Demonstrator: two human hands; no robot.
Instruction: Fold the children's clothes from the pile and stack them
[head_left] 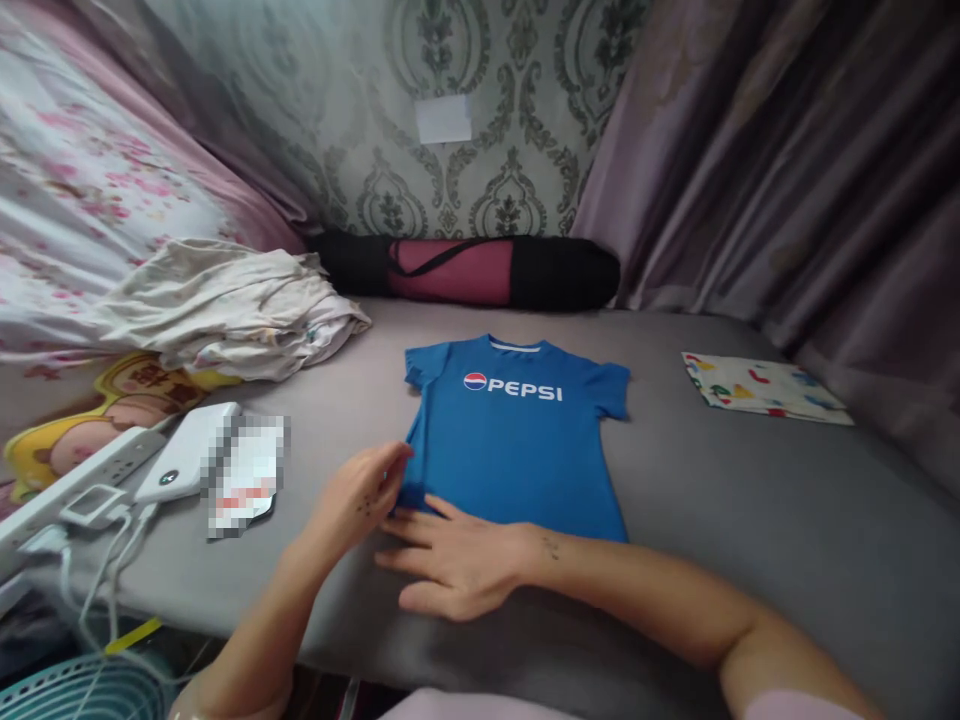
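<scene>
A blue T-shirt (517,450) with a white PEPSI print lies front up on the grey surface, its collar pointing away from me. My left hand (364,495) is closed at the shirt's left side edge, pinching the cloth, which rises in a small fold there. Across the shirt's lower left hem rests my right hand (461,560), palm down, fingers spread and pointing left. Part of the hem is hidden beneath it.
A folded patterned cloth (765,388) lies to the right. Crumpled pale fabric (240,305), a yellow plush toy (142,385), a white power bank (191,450), and a power strip (112,465) with cables are left. A black and maroon bag (457,270) lies at the back wall.
</scene>
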